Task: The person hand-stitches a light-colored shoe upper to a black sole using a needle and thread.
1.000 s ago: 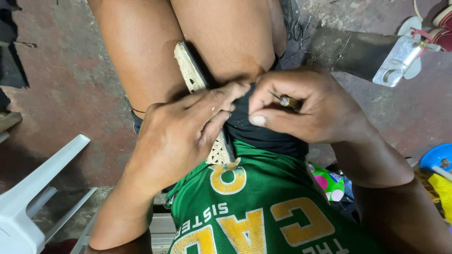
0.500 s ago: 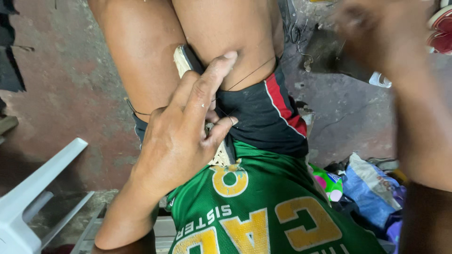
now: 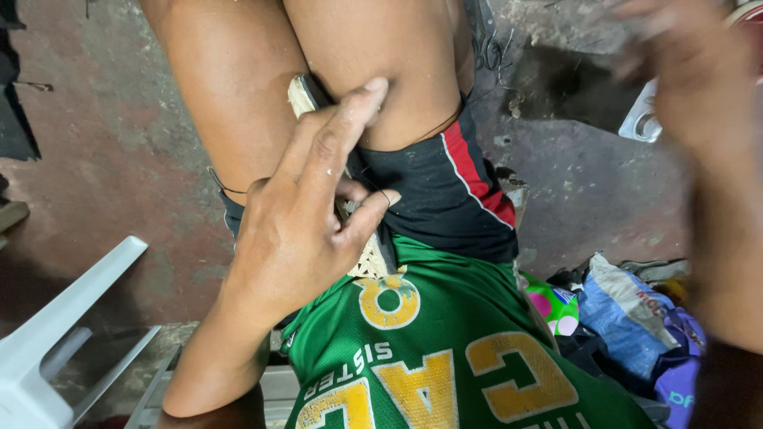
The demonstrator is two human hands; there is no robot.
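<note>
A pale woven strip (image 3: 300, 89) is wedged upright between my bare thighs, and its lower end shows above my green jersey (image 3: 445, 349). My left hand (image 3: 302, 230) lies over the strip with the index finger stretched along it. Its thumb and bent fingers pinch the strip's middle. A thin dark thread (image 3: 435, 127) runs across my right thigh above the black shorts (image 3: 445, 199). My right hand (image 3: 699, 87) is raised at the upper right, away from the strip. It is heavily blurred, so its fingers and anything in them cannot be made out.
A white plastic chair (image 3: 56, 334) stands at the lower left. Crumpled blue, purple and green bags (image 3: 628, 318) lie on the stained concrete floor (image 3: 119, 159) at the right. A white plastic object (image 3: 640, 119) sits behind my right hand.
My right hand left the strip and swung up to the right, now blurred. My left hand stayed on the strip and stretched its index finger out along it.
</note>
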